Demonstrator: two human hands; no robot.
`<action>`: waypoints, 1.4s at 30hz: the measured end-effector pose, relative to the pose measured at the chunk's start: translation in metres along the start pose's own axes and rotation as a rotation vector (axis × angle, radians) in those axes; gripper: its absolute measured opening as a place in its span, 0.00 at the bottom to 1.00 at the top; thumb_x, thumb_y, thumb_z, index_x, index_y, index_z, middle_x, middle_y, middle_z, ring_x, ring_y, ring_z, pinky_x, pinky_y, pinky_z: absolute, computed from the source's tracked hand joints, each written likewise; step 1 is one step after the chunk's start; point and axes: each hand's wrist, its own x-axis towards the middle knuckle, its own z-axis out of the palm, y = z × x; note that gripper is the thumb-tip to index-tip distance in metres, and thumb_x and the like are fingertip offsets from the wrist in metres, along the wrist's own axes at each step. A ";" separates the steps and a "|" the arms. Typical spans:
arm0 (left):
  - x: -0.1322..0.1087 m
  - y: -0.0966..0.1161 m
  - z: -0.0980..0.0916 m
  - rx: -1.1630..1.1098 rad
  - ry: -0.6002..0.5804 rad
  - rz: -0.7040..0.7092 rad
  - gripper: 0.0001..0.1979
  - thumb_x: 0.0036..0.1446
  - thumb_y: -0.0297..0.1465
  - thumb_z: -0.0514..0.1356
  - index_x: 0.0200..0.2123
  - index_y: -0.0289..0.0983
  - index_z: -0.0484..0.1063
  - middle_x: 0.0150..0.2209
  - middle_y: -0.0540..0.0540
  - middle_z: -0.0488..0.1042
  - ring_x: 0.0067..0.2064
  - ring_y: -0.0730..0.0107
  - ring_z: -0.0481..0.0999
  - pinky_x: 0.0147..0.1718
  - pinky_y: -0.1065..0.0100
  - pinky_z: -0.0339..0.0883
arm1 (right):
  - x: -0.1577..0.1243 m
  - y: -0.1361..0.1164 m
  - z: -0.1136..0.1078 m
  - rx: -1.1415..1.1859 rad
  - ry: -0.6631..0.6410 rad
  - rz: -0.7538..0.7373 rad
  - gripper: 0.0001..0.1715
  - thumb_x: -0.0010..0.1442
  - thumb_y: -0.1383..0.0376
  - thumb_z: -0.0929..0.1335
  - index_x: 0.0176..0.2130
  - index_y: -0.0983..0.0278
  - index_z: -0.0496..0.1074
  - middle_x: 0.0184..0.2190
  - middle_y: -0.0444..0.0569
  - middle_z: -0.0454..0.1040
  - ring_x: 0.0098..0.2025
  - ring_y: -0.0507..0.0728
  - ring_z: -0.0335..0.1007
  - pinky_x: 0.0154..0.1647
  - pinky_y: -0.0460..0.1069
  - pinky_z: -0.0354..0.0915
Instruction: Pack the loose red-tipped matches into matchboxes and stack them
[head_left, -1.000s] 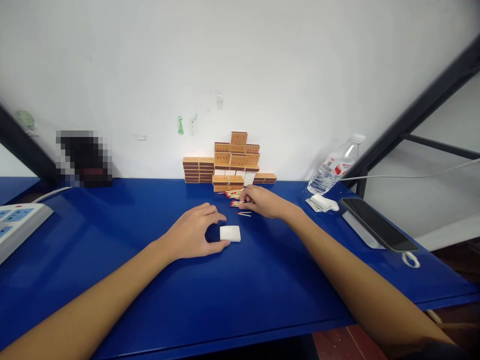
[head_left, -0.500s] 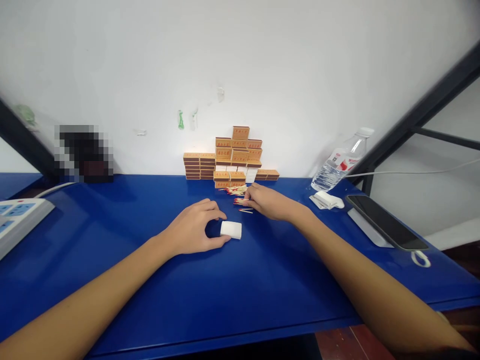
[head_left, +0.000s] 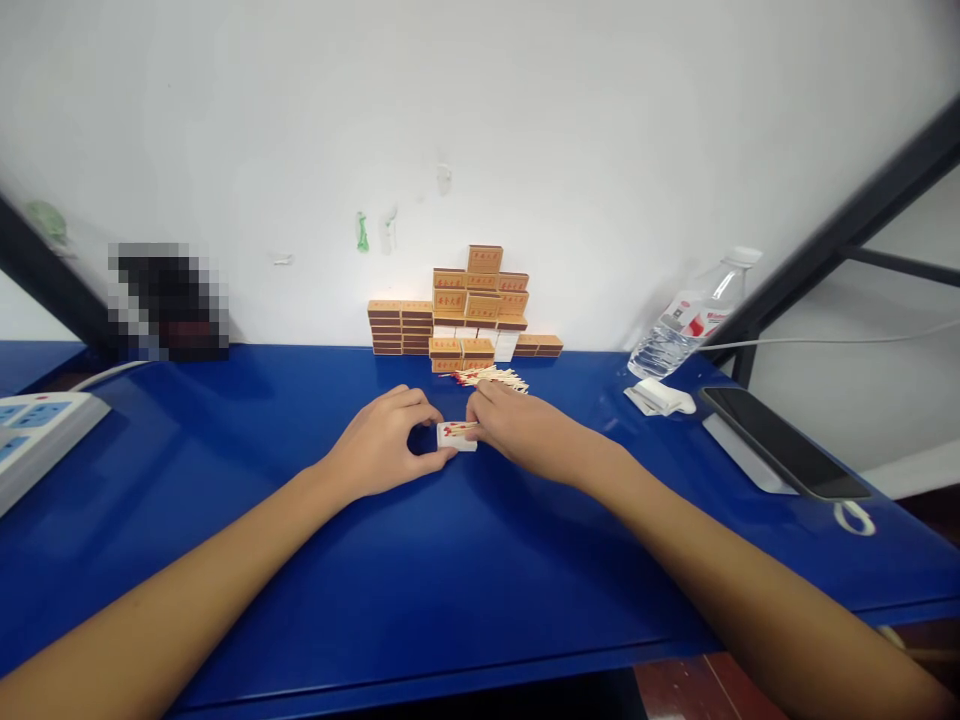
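Thumb and fingers of my left hand (head_left: 381,442) grip the left end of a small white matchbox tray (head_left: 466,447) on the blue table. My right hand (head_left: 517,428) is closed on a small bunch of matches (head_left: 456,429), pinched between thumb and fingertips. Their red heads point left and lie over the tray's open top; the fingers hide the other ends. Just beyond the right hand is a loose pile of matches (head_left: 510,377), partly covered by the knuckles. Behind that pile, stacked matchboxes (head_left: 484,303) stand against the wall.
More matchboxes (head_left: 400,328) are stacked at the left of the pile. On the right are a water bottle (head_left: 686,318), folded white paper (head_left: 660,397) and a phone (head_left: 784,440) on a white block. A power strip (head_left: 52,440) lies at the left edge.
My right hand has brought the bunch of matches left and nearer, from beside the pile to over the tray. The left hand and tray appear slightly higher in view.
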 end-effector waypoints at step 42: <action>-0.001 -0.001 0.002 -0.025 -0.004 -0.002 0.17 0.63 0.46 0.67 0.41 0.38 0.78 0.38 0.45 0.78 0.41 0.61 0.75 0.40 0.59 0.69 | -0.021 0.016 0.004 0.432 0.062 -0.001 0.06 0.66 0.68 0.73 0.42 0.61 0.73 0.39 0.46 0.74 0.39 0.54 0.68 0.40 0.49 0.61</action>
